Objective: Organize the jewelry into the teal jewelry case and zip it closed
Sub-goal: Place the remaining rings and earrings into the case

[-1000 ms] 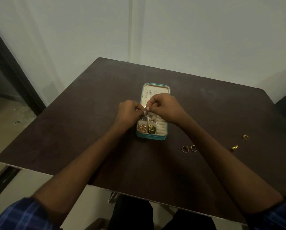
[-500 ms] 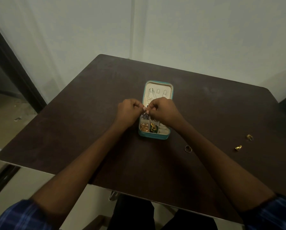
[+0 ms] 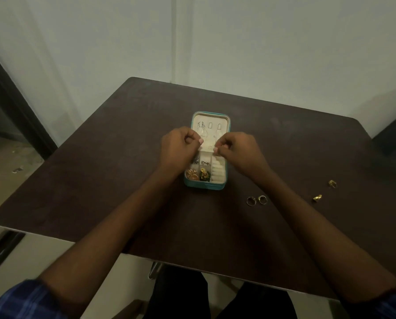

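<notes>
Hands, left hand [image 3: 178, 148] and right hand [image 3: 236, 149], curled above open teal zip jewelry case [image 3: 206, 185], contents unclear; four loose metal rings [image 3: 256, 200] on dark counter [image 3: 100, 180].

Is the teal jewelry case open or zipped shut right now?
Open: the teal jewelry case lies flat, its cream lid and divided compartments exposed.

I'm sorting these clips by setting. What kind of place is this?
Probably a plain indoor room, not a shop: a bare dark table against blank pale walls, with a dark door frame at the left.
</notes>
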Motion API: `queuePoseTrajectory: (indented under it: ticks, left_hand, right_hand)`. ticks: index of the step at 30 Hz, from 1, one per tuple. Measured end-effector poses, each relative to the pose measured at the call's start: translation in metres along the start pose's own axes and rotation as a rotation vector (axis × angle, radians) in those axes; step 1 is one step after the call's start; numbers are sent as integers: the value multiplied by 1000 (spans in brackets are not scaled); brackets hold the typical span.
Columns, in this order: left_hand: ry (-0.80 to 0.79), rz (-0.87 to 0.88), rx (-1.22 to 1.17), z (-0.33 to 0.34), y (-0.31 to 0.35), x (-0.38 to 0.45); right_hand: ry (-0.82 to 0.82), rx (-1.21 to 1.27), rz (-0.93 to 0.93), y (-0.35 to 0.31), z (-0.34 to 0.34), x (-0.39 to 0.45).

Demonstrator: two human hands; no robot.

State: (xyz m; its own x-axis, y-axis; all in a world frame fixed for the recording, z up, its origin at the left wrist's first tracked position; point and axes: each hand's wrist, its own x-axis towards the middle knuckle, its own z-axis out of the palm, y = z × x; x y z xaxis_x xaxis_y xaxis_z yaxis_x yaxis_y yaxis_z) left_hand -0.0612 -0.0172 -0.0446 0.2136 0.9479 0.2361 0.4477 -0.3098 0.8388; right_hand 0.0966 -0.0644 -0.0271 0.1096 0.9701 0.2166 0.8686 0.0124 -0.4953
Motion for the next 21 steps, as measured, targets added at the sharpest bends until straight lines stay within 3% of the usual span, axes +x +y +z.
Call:
queuePoseTrajectory:
  ticks: [4,10,21]
  left_hand:
    - [2,164,43,14,31,-9]
    - [-223,363,136,53,69,-34]
    - [-540,343,323,117,98,-65]
  right_hand:
    - [55,-45,47,34,-33,-30]
    - [99,-117,232,93,-75,-86]
    - [-4,-189,360,162,-98,-134]
